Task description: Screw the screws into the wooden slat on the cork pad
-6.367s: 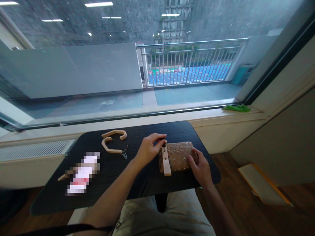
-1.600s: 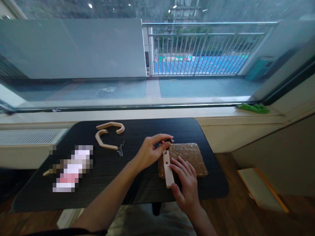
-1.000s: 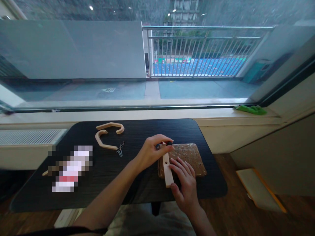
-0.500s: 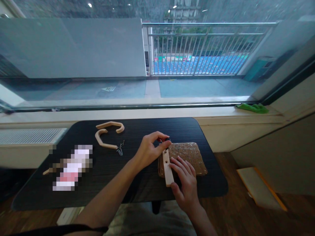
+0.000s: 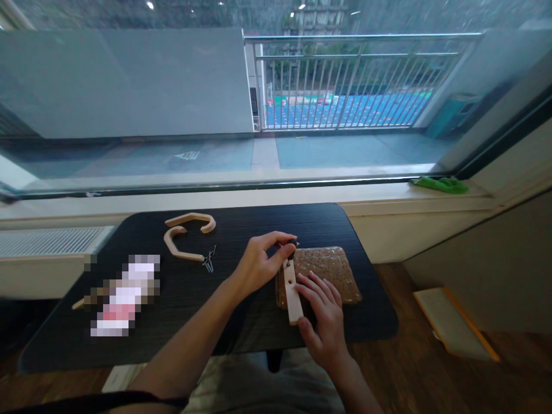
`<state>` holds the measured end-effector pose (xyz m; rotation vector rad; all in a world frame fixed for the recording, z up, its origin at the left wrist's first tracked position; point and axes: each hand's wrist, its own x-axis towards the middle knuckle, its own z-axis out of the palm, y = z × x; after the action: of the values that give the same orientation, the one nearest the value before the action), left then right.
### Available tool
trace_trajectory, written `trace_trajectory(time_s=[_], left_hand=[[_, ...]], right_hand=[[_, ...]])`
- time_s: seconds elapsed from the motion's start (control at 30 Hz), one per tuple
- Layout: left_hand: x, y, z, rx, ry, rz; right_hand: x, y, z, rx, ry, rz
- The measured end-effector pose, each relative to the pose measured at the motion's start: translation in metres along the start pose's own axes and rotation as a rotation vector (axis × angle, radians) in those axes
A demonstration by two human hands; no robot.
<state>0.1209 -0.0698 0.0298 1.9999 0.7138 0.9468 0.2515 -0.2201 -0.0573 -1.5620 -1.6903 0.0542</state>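
Observation:
A pale wooden bar (image 5: 294,305) with a round hole lies lengthwise over the left part of a brown, plastic-wrapped pad (image 5: 330,270). At the bar's far end my left hand (image 5: 263,261) is closed, its thumb and fingertips pinching a small black piece (image 5: 292,244) that stands above a screw; its full shape is hidden. My right hand (image 5: 323,319) lies with fingers stretched over the pad, index finger and thumb touching the bar's right side and near end. Two curved wooden hooks (image 5: 183,256) and several screws (image 5: 209,261) rest to the left.
A blurred-out flat item (image 5: 125,296) lies on the left of the black table (image 5: 185,322), a thin wooden stick (image 5: 78,303) poking out beside it. Beyond the table are a windowsill (image 5: 375,192) with a green cloth (image 5: 440,184) and a white radiator (image 5: 52,247).
The whole view has shifted slightly. Both hands keep their places, the left still pinching the black piece, the right still against the wooden bar.

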Motion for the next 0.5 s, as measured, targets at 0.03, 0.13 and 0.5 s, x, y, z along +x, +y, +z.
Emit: trace_trajectory(time_s=[0.03,0.13,0.5], left_hand=[[-0.0002,-0.0004,0.0003,-0.004,-0.001,-0.007],[-0.0011,-0.0018,0.0006,-0.023,0.004,-0.022],[0.0046,0.0008,-0.005,-0.154,-0.169,-0.07]], right_hand=[[0.0,0.0,-0.0001,0.001,-0.004,0.004],[0.0,0.0005,-0.0004,0.0,-0.006,0.004],[-0.0007,0.0026,0.0002,-0.009,-0.004,-0.005]])
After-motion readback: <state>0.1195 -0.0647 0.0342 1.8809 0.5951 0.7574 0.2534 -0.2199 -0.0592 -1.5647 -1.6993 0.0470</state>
